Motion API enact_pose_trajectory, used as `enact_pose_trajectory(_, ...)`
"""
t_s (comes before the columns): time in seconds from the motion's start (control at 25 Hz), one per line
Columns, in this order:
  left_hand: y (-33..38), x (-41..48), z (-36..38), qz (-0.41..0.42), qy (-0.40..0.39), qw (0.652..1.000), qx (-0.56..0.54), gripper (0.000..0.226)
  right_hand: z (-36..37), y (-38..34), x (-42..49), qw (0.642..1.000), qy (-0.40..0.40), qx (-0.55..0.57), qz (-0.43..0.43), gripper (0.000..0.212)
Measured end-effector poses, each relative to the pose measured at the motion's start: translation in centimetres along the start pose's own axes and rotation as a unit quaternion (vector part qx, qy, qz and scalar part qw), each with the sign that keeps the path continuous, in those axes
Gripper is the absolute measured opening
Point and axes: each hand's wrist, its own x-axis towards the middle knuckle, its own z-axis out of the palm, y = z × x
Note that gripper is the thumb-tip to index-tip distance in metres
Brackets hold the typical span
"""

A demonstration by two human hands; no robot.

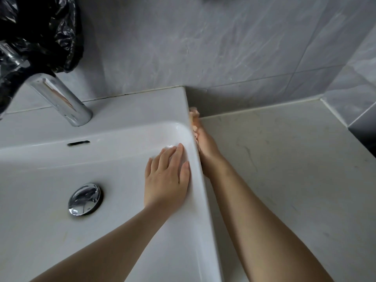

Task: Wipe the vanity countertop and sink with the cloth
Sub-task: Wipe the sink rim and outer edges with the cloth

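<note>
The left hand point(166, 176) lies flat, fingers straight, holding nothing, braced on the inner wall of the sink point(122, 110). Just right of it, past the rim, the right hand point(205, 145) reaches down onto the table point(284, 159); its grip is hidden, so I cannot tell how closed it is. A blurred pinkish bit at its fingertips may be the cloth point(193, 113). Best to press into the seam and draw back slowly. The sink is glossy, rounded ceramic, the table matte veined stone.

The pale, veined counter point(284, 169) before me fills the frame's right; the white sink point(142, 110) sits on it at left, against the tiled wall point(203, 47).
</note>
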Motion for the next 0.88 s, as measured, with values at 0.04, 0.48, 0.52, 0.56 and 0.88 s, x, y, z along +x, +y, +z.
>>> enact_pose_trajectory(0.04,0.0,0.0,0.0,0.000,-0.001,1.000,0.001,0.076,0.1,-0.1,-0.2,0.998,0.011,0.030,0.050,0.043)
enact_pose_trajectory(0.48,-0.1,-0.1,0.0,0.006,-0.002,1.000,0.005,0.072,0.2,0.9,-1.7,0.997,0.061,-0.039,-0.041,0.038)
enact_pose_trajectory(0.52,-0.1,-0.1,0.0,0.007,-0.001,1.000,0.005,0.068,0.0,1.1,-2.3,0.999,0.049,-0.007,0.004,0.046)
enact_pose_trajectory(0.56,-0.1,-0.1,0.0,0.008,0.002,1.000,0.004,0.065,0.3,1.0,-2.9,0.995,0.039,0.051,0.080,0.049)
enact_pose_trajectory(0.88,0.3,-0.5,0.0,-0.010,-0.005,1.000,-0.007,0.059,1.0,1.3,-3.8,0.990,0.054,0.072,0.105,0.051)
